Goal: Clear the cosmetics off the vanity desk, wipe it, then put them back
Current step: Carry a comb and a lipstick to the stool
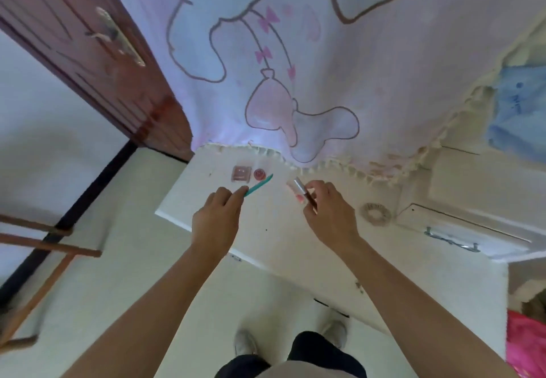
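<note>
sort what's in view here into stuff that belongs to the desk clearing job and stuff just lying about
For the job: vanity desk, teal stick in left hand, lip gloss tube in right hand, square compact, round red pot.
Just lying about: coiled hair tie on the desk, cartoon cloth, door, wooden frame.

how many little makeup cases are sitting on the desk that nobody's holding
2: a square pink compact near the back edge of the desk, and a round red pot beside it, on its right. Others may be hidden.

Soft, even daylight; slight blur; strong wide-angle edge distortion.
</note>
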Motion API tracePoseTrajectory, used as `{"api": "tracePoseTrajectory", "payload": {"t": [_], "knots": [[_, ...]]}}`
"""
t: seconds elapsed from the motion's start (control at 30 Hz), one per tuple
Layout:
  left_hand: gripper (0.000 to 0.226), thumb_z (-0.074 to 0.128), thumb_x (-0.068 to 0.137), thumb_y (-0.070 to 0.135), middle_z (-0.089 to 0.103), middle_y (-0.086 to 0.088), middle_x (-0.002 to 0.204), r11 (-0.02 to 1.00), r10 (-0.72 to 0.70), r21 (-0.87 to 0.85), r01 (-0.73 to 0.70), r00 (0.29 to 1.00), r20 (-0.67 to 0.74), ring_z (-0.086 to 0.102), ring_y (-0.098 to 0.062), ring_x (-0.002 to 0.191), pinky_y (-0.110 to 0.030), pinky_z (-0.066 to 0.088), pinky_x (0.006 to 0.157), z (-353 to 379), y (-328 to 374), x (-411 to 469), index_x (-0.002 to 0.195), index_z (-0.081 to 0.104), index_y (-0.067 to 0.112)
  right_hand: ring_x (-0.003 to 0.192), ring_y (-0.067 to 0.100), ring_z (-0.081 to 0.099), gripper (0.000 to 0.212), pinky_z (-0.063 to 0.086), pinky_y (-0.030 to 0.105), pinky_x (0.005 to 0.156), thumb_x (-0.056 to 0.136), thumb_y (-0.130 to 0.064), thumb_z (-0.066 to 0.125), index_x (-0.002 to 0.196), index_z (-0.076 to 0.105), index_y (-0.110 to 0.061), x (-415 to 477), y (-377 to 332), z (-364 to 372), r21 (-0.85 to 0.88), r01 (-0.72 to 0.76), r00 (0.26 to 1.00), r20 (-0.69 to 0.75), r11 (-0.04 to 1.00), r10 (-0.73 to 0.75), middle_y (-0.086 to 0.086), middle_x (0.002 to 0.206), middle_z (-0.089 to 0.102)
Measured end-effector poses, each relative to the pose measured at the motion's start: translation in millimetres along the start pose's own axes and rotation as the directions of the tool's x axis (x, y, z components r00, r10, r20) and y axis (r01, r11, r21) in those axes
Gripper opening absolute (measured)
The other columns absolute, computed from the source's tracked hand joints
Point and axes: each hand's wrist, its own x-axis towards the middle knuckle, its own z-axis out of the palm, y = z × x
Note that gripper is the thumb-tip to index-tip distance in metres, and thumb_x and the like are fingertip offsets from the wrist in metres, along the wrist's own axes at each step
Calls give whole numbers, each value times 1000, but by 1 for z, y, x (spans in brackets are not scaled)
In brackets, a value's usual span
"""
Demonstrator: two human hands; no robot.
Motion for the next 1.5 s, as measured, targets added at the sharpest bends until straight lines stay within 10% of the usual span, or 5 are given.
{"api": "tracePoseTrajectory", "payload": {"t": [0.17, 0.4, 0.67, 0.9, 1.5], "knots": [[62, 78, 51, -18, 60, -12, 82, 976, -179, 108, 190, 978, -104, 56, -30, 62, -27, 39, 37, -60, -84, -50, 104, 76, 14, 92, 23, 56, 36, 49, 35, 64, 90, -18, 55, 126, 50, -24, 7, -108, 24, -50, 244, 970, -5, 968, -245, 0, 106, 52], [47, 73, 78, -6, 51, -7, 79, 878, -433, 109, 465, 871, -231, 41, -18, 54, -20, 31, 37, -153, -242, -201, 120, 68, 15, 86, 24, 57, 34, 44, 32, 56, 88, -11, 57, 121, 54, -22, -32, -325, 121, -33, 602, 798, 56, 798, -600, 1, 100, 53], [44, 73, 78, -6, 47, -6, 74, 621, -703, 106, 777, 611, -364, 38, -16, 52, -24, 35, 36, -251, -406, -393, 116, 71, 17, 97, 24, 57, 45, 39, 30, 60, 88, -10, 62, 127, 46, -26, -116, -572, 254, 84, 848, 515, 108, 524, -850, 1, 107, 53], [46, 81, 65, -8, 51, -6, 72, 392, -812, 113, 913, 401, -424, 27, -15, 50, -11, 5, 51, -290, -508, -472, 104, 74, 16, 89, 18, 57, 42, 45, 30, 50, 93, -14, 59, 131, 45, -27, -169, -709, 345, 169, 935, 288, 149, 311, -946, -2, 105, 53], [29, 69, 85, 1, 48, -6, 73, 304, -854, 38, 952, 290, -432, 41, -22, 48, -26, 35, 44, -315, -883, -419, 112, 72, 11, 93, 13, 58, 47, 48, 24, 55, 94, -16, 61, 137, 42, -25, -30, -1020, 579, 261, 910, 294, 140, 322, -945, -2, 112, 55]]}}
